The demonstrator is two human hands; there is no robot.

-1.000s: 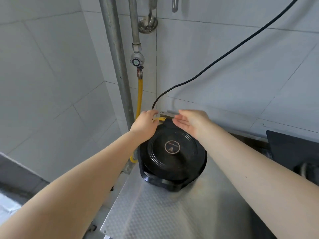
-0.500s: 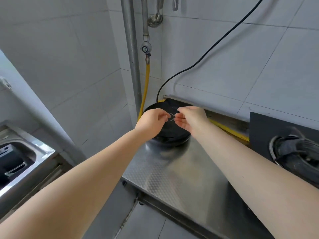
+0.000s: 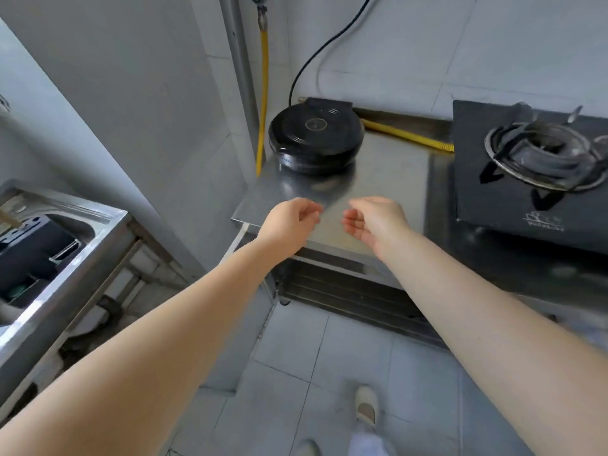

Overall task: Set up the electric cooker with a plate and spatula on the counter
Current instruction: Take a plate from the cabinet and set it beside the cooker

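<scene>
The round black electric cooker (image 3: 316,134) sits closed at the back left corner of the steel counter (image 3: 388,179), its black cord (image 3: 324,49) running up the tiled wall. My left hand (image 3: 291,218) and my right hand (image 3: 375,220) hover side by side over the counter's front edge, well short of the cooker. Both have loosely curled fingers and hold nothing. No plate or spatula is in view.
A black gas stove (image 3: 533,166) with a metal burner ring stands on the counter to the right. A yellow gas hose (image 3: 263,93) drops down the corner and runs behind the cooker. A steel sink (image 3: 56,225) with dark items is at the left. Grey tiled floor lies below.
Both hands have come off the cooker and drawn back toward me to the counter's front edge. The camera has pulled back and tilted down, now showing the floor and more of the stove.
</scene>
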